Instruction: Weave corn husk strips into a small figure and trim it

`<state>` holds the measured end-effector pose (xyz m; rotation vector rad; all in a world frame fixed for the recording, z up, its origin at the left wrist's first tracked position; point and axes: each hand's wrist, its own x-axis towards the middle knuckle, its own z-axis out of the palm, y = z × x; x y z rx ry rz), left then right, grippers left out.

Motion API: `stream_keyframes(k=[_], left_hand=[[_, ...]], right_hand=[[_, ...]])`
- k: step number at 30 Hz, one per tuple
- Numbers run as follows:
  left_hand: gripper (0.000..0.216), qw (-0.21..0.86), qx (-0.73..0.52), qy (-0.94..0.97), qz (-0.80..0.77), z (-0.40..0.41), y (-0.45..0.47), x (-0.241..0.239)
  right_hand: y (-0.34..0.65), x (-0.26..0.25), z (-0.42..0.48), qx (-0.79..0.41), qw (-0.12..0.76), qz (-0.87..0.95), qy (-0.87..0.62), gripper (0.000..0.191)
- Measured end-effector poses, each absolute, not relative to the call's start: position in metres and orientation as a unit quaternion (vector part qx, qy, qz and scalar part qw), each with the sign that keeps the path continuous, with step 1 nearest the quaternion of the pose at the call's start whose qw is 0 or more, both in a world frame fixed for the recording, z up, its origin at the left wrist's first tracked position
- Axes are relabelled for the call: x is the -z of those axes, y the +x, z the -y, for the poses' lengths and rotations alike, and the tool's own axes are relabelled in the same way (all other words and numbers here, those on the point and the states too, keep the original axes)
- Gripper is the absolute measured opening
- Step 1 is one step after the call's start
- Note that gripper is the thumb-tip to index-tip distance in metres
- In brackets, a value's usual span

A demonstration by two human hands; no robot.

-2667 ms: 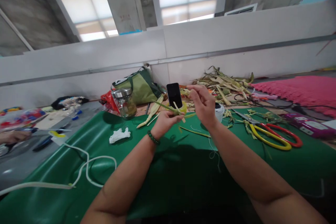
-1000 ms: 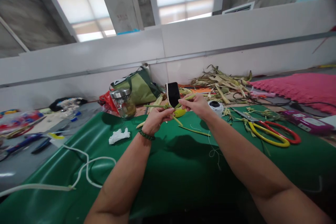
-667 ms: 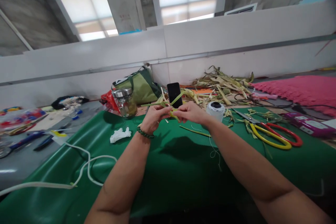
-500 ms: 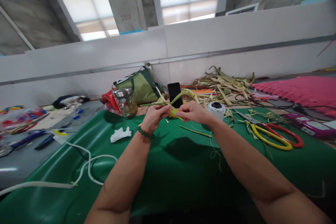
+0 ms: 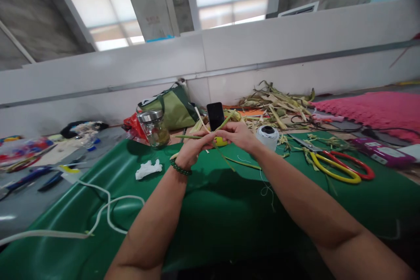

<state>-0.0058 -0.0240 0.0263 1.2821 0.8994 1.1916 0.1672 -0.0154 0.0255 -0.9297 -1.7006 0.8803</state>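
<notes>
My left hand (image 5: 193, 148), with a dark green bead bracelet (image 5: 180, 167) at its wrist, is closed on a bundle of narrow husk strips (image 5: 188, 137). Its pinch meets my right hand (image 5: 241, 135), whose fingers are closed on the same strips. One pale strip (image 5: 201, 119) points up and away, and a green end sticks out to the left. A thin strand (image 5: 226, 158) hangs below the fingers. The fingertips hide the crossing point. Behind them stand a phone (image 5: 215, 116) and a small yellow object (image 5: 221, 141).
On the green mat (image 5: 216, 223) lie large scissors (image 5: 341, 164), a crumpled white tissue (image 5: 148, 169) and a white cord (image 5: 108, 203). A thread spool (image 5: 267, 136) stands right of my hands. Farther back are a glass jar (image 5: 157, 133), a green bag (image 5: 177, 107) and a husk pile (image 5: 275, 105).
My hands have come closer together, and my right fingers now meet the left ones at the strips. A thin strand now hangs below the hands. The view has shifted slightly.
</notes>
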Motion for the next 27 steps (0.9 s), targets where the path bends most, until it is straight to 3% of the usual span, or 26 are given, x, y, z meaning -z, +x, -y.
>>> stream_keyframes(k=[8, 18, 22, 27], left_hand=[[0.031, 0.504, -0.484, 0.595, -0.397, 0.031, -0.002, -0.029], [0.036, 0.576, -0.55, 0.498, -0.343, 0.023, -0.002, -0.025], [0.033, 0.534, -0.566, 0.512, -0.364, 0.023, -0.002, -0.024], [0.026, 0.453, -0.526, 0.609, -0.384, 0.026, 0.003, -0.02]], right_hand=[[0.167, -0.022, 0.011, -0.357, 0.602, 0.594, -0.396, 0.048], [0.166, -0.023, 0.014, -0.307, 0.526, 0.635, -0.474, 0.046], [0.168, -0.029, 0.023, -0.299, 0.482, 0.67, -0.478, 0.058], [0.165, -0.029, 0.024, -0.272, 0.53, 0.686, -0.418, 0.04]])
